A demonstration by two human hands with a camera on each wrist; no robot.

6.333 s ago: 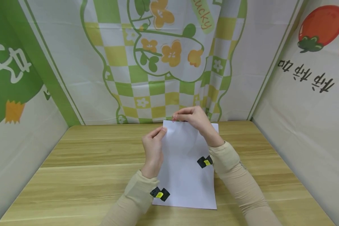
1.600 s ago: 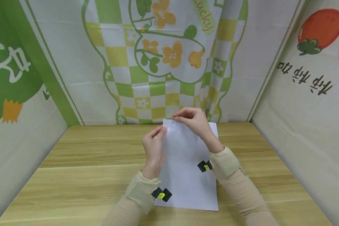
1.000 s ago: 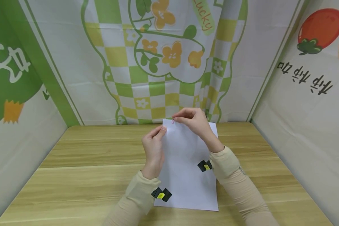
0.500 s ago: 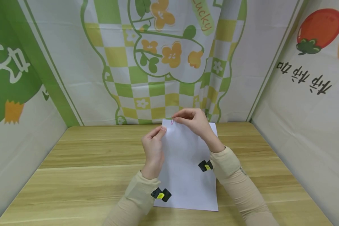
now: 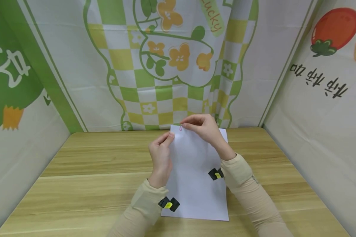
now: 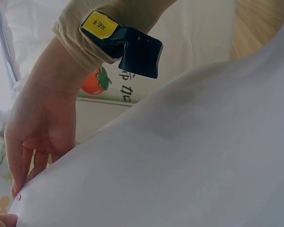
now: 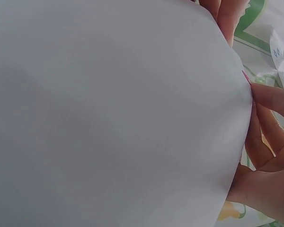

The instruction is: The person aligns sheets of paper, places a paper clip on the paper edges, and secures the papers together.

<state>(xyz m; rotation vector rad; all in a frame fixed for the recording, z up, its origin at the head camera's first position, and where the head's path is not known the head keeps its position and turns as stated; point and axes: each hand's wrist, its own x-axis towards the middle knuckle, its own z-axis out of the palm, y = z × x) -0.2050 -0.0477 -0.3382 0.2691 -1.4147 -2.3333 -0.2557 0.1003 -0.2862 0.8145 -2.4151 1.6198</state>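
Note:
A white sheet of paper (image 5: 197, 184) lies tilted in front of me with its top edge raised. My left hand (image 5: 161, 156) pinches its left edge just below the top left corner, thumb in front. A small pink paper clip (image 5: 180, 128) sits at the top edge near that corner, part of it showing on the front face. Thumb and index finger of my right hand (image 5: 206, 130) pinch the clip's upper end. In the left wrist view the clip (image 6: 18, 196) is a pink speck under the right fingertips. The paper (image 7: 113, 113) fills most of the right wrist view.
A wooden table (image 5: 86, 184) spreads beneath both arms. Patterned cloth (image 5: 148, 95) hangs behind its back edge, with printed walls (image 5: 311, 118) on both sides. Black wrist mounts with yellow labels (image 5: 168, 205) sit at the cuffs.
Since the oldest frame the clip shows more of its loop on the front of the paper, and my right hand has shifted slightly. Over the last second almost nothing moves.

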